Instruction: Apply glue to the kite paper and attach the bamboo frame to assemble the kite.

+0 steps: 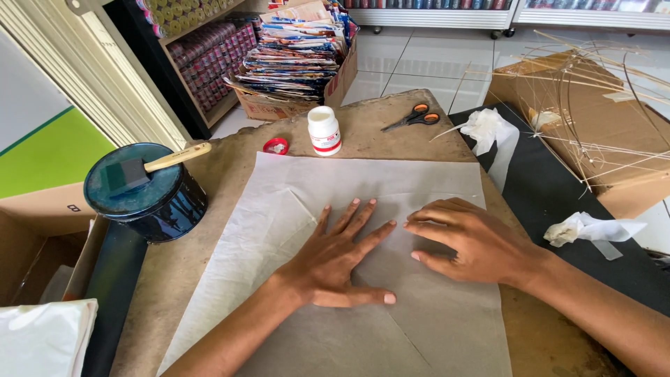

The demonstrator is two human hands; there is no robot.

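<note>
Head camera; looks down; close

Desk (174, 272) near edge and centre: only flat paper sheet (419, 328), open passage. Far edge blocked by white bottle (324, 130), red cap (276, 146), scissors (413, 117). Left edge: blue tin (150, 199) with foam brush (150, 167).

Paper sheet (363, 209): lower edge cut off at frame bottom; patches hidden under both palms. Both forearms run out of frame, lower right and bottom. White folded cloth (38, 338) clipped at lower left corner. Bottle (324, 130) label too small to make out.
</note>
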